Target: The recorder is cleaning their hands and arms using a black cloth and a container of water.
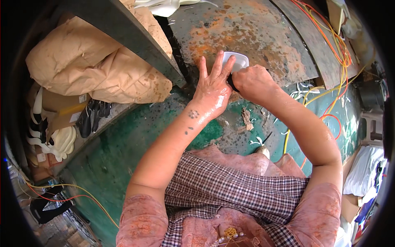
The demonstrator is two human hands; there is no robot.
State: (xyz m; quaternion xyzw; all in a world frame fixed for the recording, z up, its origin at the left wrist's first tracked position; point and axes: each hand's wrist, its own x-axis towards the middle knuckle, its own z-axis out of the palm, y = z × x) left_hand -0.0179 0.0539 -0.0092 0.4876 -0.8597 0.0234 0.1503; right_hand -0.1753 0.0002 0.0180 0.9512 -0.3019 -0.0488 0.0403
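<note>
A small white plastic piece (239, 60) lies on a rusty metal sheet (247, 29). My left hand (214, 84) rests on it with fingers spread, holding it down against the sheet. Just to its right, my right hand (252, 80) is closed around a dark-handled tool (231, 83), whose working end is hidden between the hands at the white piece's edge. Both forearms reach up from the lower edge over a checked apron.
Tan paper sacks (98, 61) are stacked at the left behind a dark beam (135, 37). Orange and yellow cables (337, 53) run along the right. White shavings and scraps (247, 119) litter the green floor (119, 152). White moulded parts (61, 142) lie at far left.
</note>
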